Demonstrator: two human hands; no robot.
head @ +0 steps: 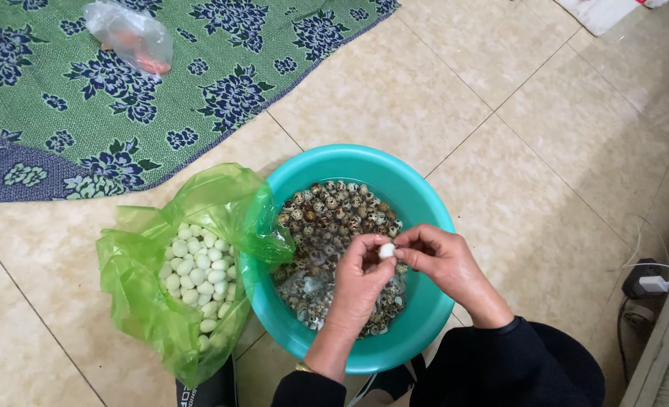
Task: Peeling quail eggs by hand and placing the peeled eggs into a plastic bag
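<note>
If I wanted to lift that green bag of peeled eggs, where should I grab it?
Probably by the loose crumpled rim of the green bag, gathered from above. Its mouth lies open and the white peeled eggs sit heaped in the sagging middle, so squeezing the sides might crush them. Come from the left, away from the teal basin that it leans against.

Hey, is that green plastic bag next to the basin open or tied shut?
Open. The green plastic bag has its mouth spread wide, showing a heap of peeled white eggs inside, beside the teal basin.
</note>
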